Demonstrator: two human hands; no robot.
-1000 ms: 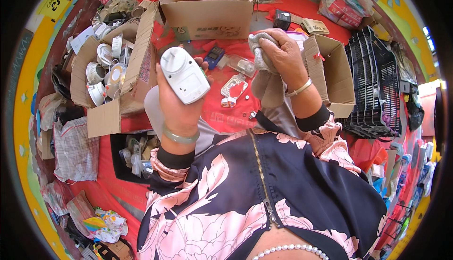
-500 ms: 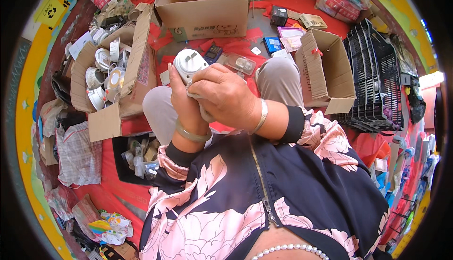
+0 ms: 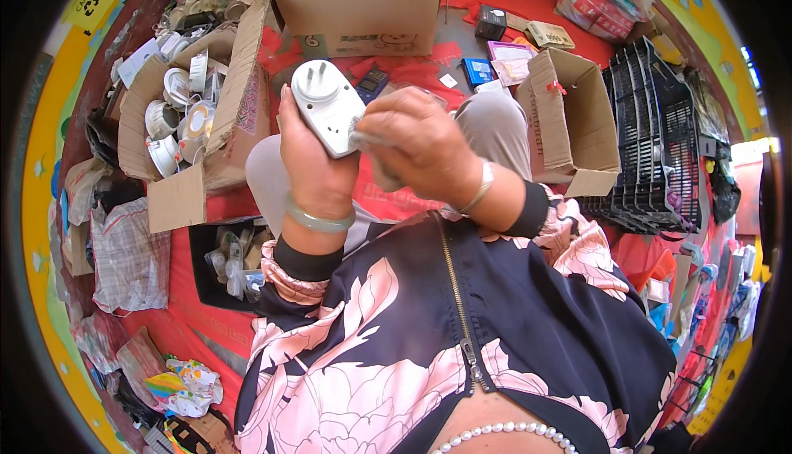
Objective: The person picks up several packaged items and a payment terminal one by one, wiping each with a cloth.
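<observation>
White plug box (image 3: 328, 116) sits up in the left hand (image 3: 309, 165), fingers wrapped round it. Right hand (image 3: 417, 145) pinches a small cloth (image 3: 381, 175) against its side, likely wiping; next, turn it gently.

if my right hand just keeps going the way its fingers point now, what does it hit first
The right hand points leftward, fingers pressing a greyish cloth against the white plastic plug-in device held in the left hand. It would meet that device first; it is already touching it, as far as depth shows.
</observation>
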